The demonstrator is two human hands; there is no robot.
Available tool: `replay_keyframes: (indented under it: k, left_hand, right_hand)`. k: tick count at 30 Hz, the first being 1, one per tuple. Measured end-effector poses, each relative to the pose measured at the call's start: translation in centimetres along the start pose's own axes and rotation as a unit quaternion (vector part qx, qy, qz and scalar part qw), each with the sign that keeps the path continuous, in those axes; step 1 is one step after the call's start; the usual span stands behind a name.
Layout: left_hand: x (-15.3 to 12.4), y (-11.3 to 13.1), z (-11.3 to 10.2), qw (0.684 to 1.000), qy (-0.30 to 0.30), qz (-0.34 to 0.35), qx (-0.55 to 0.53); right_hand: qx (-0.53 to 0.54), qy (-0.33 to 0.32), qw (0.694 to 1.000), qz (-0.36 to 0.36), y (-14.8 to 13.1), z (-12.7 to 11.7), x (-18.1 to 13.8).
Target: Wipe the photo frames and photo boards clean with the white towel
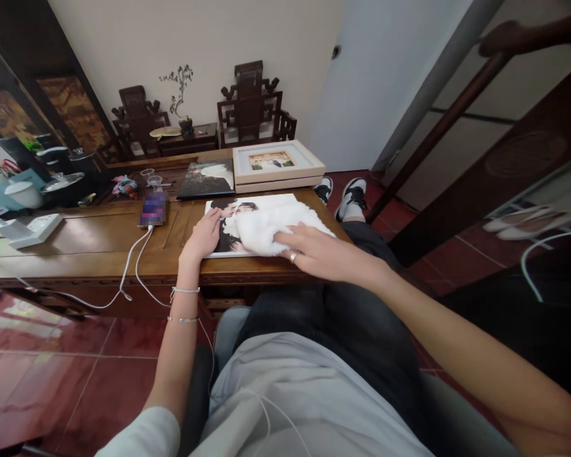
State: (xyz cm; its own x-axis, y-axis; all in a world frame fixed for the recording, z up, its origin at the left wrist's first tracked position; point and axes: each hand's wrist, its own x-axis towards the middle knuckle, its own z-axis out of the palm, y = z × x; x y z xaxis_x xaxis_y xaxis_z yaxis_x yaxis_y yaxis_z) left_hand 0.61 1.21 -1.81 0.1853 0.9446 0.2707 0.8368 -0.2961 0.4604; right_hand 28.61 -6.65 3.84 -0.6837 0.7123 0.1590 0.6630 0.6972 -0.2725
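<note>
Cloth [261, 230], white, fluffy, bunched; lying on a photo panel [227, 235] at the right end of the table [90, 251], by the near edge. Right hand [321, 249], ringed: fingers bent over the cloth, touching it; cannot tell whether clamped. Left hand [204, 233], two bracelets at wrist and forearm: laid on the panel's left side, fingers extended, unclenched. Pale picture frame [309, 160], thick-sided: toward the table's far right corner. Dark picture panel [202, 182]: just left of the frame. Phone [152, 209], white cable [132, 257] attached: left of the photo panel, cable drooping over the near edge.
</note>
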Motion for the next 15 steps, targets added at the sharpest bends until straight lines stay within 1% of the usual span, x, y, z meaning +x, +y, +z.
replay_keyframes:
  k: [2, 4, 6, 8, 9, 11, 13, 15]
  left_hand:
    - [0.0, 0.1, -0.1, 1.0, -0.003, 0.001, 0.003]
    - [0.0, 0.3, -0.3, 1.0, 0.004, 0.009, 0.003]
    - [-0.1, 0.7, -0.5, 0.999, 0.032, 0.027, -0.004]
    - [-0.2, 1.1, -0.8, 0.995, 0.082, 0.05, -0.023]
    - [-0.3, 1.4, -1.0, 0.992, 0.107, 0.058, -0.038]
    - [-0.5, 1.8, -1.4, 0.986, 0.141, 0.053, -0.073]
    - [-0.6, 2.1, -1.7, 0.983, 0.147, 0.028, -0.111]
    - [-0.8, 2.3, -1.8, 0.98, 0.145, 0.005, -0.135]
  right_hand:
    - [-0.027, 0.004, 0.999, 0.047, 1.5, -0.2, 2.1]
    - [-0.058, 0.018, 0.993, 0.097, 2.4, -0.2, 4.4]
    - [-0.072, 0.031, 0.988, 0.136, 2.3, 0.1, 6.6]
    - [-0.064, 0.034, 0.987, 0.144, 1.2, 0.5, 8.2]
    - [-0.057, 0.03, 0.989, 0.13, 0.4, 0.7, 8.7]
    - [-0.041, 0.016, 0.997, 0.066, -1.3, 1.1, 9.0]
    - [-0.025, -0.004, 0.999, -0.021, -2.8, 1.4, 8.4]
    - [-0.003, -0.023, 0.995, -0.097, -3.6, 1.6, 6.9]
